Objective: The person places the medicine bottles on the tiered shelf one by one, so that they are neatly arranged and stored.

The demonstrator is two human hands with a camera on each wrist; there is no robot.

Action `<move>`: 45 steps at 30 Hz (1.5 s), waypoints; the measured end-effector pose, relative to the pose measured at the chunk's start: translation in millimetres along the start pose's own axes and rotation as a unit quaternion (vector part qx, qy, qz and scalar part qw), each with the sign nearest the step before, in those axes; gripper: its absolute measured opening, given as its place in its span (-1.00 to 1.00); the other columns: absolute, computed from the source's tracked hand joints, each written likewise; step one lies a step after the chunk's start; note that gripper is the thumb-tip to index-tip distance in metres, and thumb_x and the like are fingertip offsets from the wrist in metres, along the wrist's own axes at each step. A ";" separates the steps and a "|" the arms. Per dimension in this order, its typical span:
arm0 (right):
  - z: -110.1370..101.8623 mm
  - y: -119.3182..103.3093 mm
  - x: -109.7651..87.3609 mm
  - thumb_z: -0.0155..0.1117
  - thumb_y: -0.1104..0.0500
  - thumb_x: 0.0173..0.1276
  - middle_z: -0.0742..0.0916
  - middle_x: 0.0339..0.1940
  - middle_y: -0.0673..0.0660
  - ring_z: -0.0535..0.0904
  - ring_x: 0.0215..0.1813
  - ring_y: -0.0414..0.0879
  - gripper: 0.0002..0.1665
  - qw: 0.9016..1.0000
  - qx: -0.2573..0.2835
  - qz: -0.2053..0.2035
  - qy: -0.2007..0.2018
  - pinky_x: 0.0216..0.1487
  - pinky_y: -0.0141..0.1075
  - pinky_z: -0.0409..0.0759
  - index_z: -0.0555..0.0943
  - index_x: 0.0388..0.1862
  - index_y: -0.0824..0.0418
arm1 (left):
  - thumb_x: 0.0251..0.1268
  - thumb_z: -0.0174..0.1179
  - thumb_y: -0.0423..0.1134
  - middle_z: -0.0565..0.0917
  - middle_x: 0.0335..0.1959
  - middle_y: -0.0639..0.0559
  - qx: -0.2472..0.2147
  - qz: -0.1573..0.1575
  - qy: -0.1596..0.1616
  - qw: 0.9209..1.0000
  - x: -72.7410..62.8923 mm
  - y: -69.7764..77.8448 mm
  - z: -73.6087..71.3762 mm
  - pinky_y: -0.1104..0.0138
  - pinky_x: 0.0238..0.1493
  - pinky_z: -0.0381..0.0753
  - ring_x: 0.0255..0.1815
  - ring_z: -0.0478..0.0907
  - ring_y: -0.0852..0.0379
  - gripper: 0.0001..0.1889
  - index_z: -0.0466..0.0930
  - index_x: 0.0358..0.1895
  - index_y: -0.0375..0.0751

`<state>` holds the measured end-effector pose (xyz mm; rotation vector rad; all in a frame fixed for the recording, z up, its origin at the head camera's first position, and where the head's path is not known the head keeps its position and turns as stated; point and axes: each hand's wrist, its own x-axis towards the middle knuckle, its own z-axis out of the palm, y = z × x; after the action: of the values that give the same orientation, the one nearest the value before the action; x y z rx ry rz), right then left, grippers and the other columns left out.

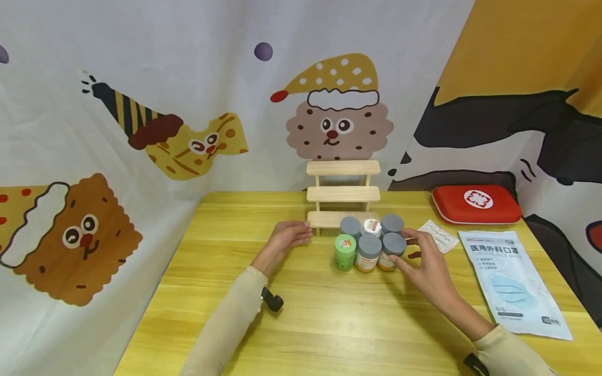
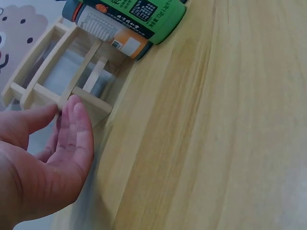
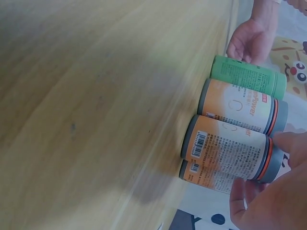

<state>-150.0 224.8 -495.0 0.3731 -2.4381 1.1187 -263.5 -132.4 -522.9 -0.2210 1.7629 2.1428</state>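
Observation:
A small three-step wooden display rack (image 1: 343, 194) stands at the back of the table. My left hand (image 1: 288, 236) pinches the left end of its lowest step; the left wrist view shows thumb and fingertips meeting at that plank's corner. Before the rack several bottles stand upright in a tight group. At its front are a green bottle (image 1: 345, 256), a grey-lidded bottle (image 1: 367, 259) and, rightmost, another grey-lidded bottle (image 1: 393, 245). My right hand (image 1: 430, 271) holds this rightmost one near its lid, thumb in front, fingers at the far side. A white-capped bottle (image 1: 371, 226) is partly hidden behind.
To the right lie a small white printed packet (image 1: 439, 236), a red first-aid case (image 1: 476, 204) and a pale blue face-mask package (image 1: 514, 284). A cartoon-printed cloth (image 1: 226, 47) hangs behind the wooden table (image 1: 310, 334).

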 end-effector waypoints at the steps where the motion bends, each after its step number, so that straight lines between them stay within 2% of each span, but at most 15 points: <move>1: 0.1 0.2 0.0 0.69 0.38 0.12 0.65 0.19 0.24 0.50 0.08 -0.44 -0.18 1.000 0.000 -0.003 0.002 -0.17 -0.60 0.68 0.52 0.36 0.34 | 0.56 0.24 -0.34 0.78 0.06 -0.32 -0.003 -0.001 -0.002 1.000 0.8 -0.7 -0.6 0.25 0.09 0.86 -0.12 0.82 0.08 -0.68 0.62 0.21 -0.48; 7: 0.3 0.2 1.0 0.70 0.38 0.10 0.68 0.12 0.23 0.50 0.04 -0.47 -0.23 1.000 -0.002 -0.009 0.014 -0.21 -0.63 0.67 0.58 0.30 0.32 | 0.55 0.25 -0.34 0.78 0.06 -0.31 -0.016 -0.008 -0.008 1.000 3.0 -1.2 -2.1 0.22 0.13 0.85 -0.10 0.82 0.07 -0.69 0.63 0.21 -0.48; 16: 0.5 3.0 1.5 0.76 0.35 0.03 0.69 0.04 0.18 0.49 0.00 -0.48 -0.21 1.000 -0.008 0.000 0.013 -0.23 -0.61 0.68 0.61 0.26 0.30 | 0.53 0.28 -0.35 0.86 -0.19 -0.06 -0.050 -0.025 -0.006 0.998 3.3 -2.3 -5.1 0.28 0.06 0.87 -0.14 0.84 0.11 -0.68 0.64 0.20 -0.47; 23: -2.2 4.3 1.7 0.75 0.36 0.02 0.67 0.00 0.16 0.48 -0.01 -0.47 -0.26 1.000 -0.011 0.004 -0.001 -0.16 -0.62 0.68 0.61 0.20 0.33 | 0.53 0.28 -0.35 0.86 -0.24 -0.02 -0.055 -0.028 -0.007 0.998 4.3 -2.9 -4.8 0.29 0.02 0.87 -0.18 0.84 0.13 -0.69 0.63 0.20 -0.48; 26: -4.4 5.6 0.0 0.76 0.37 -0.04 0.66 -0.04 0.14 0.48 -0.03 -0.42 -0.28 1.000 -0.013 -0.006 -0.001 -0.14 -0.66 0.64 0.61 0.12 0.32 | 0.53 0.28 -0.36 0.86 -0.23 -0.03 -0.056 -0.030 -0.009 0.998 4.4 -3.2 -4.5 0.29 0.03 0.87 -0.17 0.84 0.12 -0.69 0.63 0.20 -0.47; 29: -7.3 6.4 -1.6 0.77 0.38 -0.10 0.65 -0.06 0.13 0.51 -0.03 -0.28 -0.27 1.000 -0.014 -0.021 0.003 -0.08 -0.69 0.59 0.59 0.07 0.33 | 0.53 0.28 -0.35 0.86 -0.20 -0.06 -0.059 -0.029 -0.005 0.998 4.4 -3.4 -4.8 0.28 0.03 0.87 -0.16 0.84 0.11 -0.69 0.64 0.21 -0.46; 31: -10.3 5.2 -1.9 0.77 0.38 -0.12 0.65 -0.05 0.12 0.51 -0.02 -0.28 -0.25 1.000 -0.013 -0.026 0.002 -0.03 -0.71 0.56 0.58 0.07 0.33 | 0.53 0.27 -0.36 0.86 -0.19 -0.08 -0.064 -0.028 -0.001 0.998 4.3 -3.6 -5.9 0.27 0.03 0.88 -0.16 0.84 0.11 -0.69 0.64 0.21 -0.46; 37: -22.0 -7.3 -0.3 0.78 0.40 -0.17 0.64 -0.04 0.05 0.45 0.03 -0.47 -0.22 0.999 0.002 -0.041 0.001 0.02 -0.75 0.52 0.57 0.07 0.32 | 0.54 0.26 -0.37 0.86 -0.19 -0.08 -0.072 -0.031 -0.002 0.997 6.0 -4.9 -9.5 0.27 0.02 0.88 -0.17 0.85 0.11 -0.70 0.64 0.21 -0.46; 45: -44.7 -37.7 14.1 0.75 0.44 -0.19 0.66 -0.03 0.06 0.46 0.05 -0.49 -0.20 0.998 0.005 -0.067 0.011 0.01 -0.78 0.52 0.54 0.08 0.37 | 0.54 0.26 -0.36 0.86 -0.21 -0.05 -0.064 -0.032 -0.014 0.997 8.1 -3.9 -8.1 0.26 0.06 0.87 -0.15 0.84 0.10 -0.66 0.60 0.24 -0.49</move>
<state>-134.8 234.1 -437.6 0.5167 -2.3502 1.0718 -270.4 -138.2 -531.0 -0.2759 1.5829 2.2051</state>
